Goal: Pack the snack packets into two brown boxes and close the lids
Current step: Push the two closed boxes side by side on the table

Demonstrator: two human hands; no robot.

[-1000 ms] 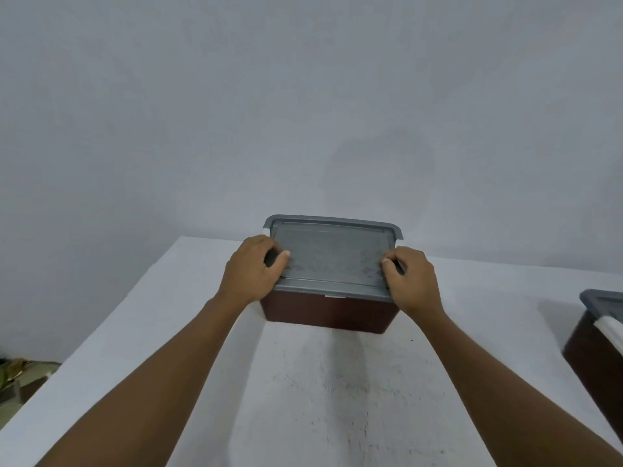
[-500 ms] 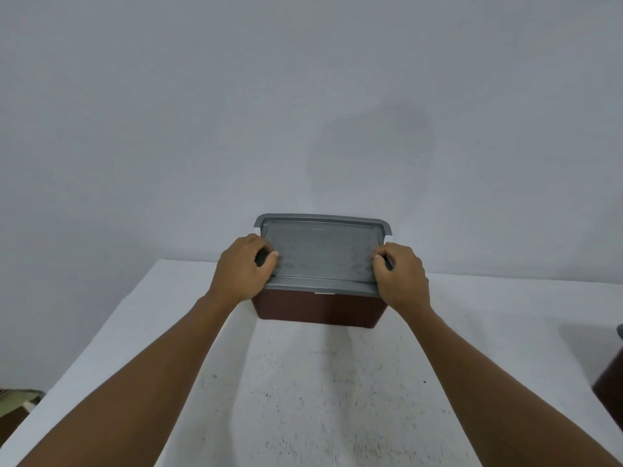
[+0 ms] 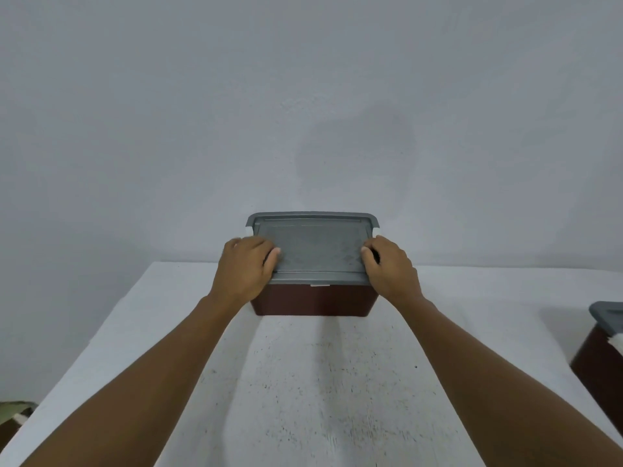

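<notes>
A brown box (image 3: 315,303) with a grey lid (image 3: 313,247) on top stands at the far middle of the white table (image 3: 303,382). My left hand (image 3: 244,269) grips the lid's left end, thumb on top. My right hand (image 3: 392,267) grips the right end the same way. A second brown box (image 3: 600,362) with a grey lid (image 3: 608,315) shows partly at the right edge. No snack packets are visible; the boxes' insides are hidden.
A plain grey wall (image 3: 303,112) rises right behind the table. The table's left edge runs diagonally from the far corner toward me. Something greenish (image 3: 13,412) lies on the floor at lower left.
The view has shifted, so the second box shows again at the right edge. Both hands stay on the ends of the grey lid; their grip looks unchanged.
</notes>
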